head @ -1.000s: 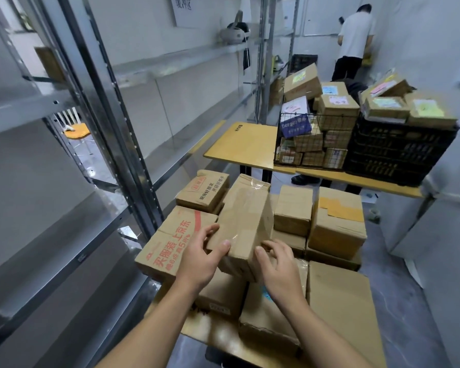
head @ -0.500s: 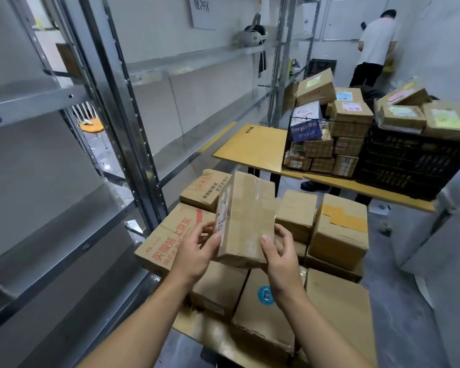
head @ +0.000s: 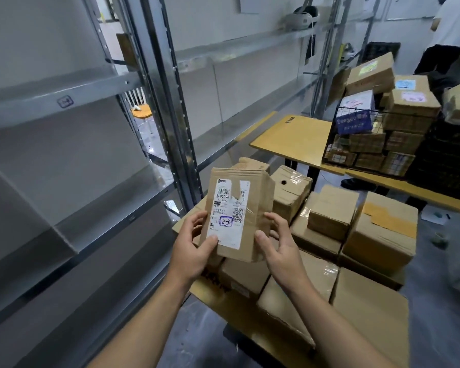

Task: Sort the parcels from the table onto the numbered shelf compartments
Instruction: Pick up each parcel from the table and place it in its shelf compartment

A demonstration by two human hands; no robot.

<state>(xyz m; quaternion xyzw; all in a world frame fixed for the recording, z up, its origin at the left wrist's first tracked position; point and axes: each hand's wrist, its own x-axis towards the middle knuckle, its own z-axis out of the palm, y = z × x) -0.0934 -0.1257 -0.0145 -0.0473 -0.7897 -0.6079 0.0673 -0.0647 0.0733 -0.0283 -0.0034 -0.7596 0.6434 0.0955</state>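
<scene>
lifted and turned the parcel (head: 239,213) since half a second ago, white label (head: 227,216) now facing the camera. holds it upright above the stacked boxes (head: 329,216) on the table (head: 207,292). grips its lower left edge with left hand (head: 194,251), thumb on the label; clasps the lower right edge with right hand (head: 282,248). shows creased brown cardboard, clear tape, barcode, qr code, blue-boxed handwritten mark.

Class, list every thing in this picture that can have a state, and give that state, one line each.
held parcel, upright, lifted above the pile, label facing the camera
shipping label, torn at its top
left hand, grips the parcel's lower left edge
right hand, holds its lower right edge
parcel with a hole, taped shut, dented
wire basket, packed with parcels
</scene>
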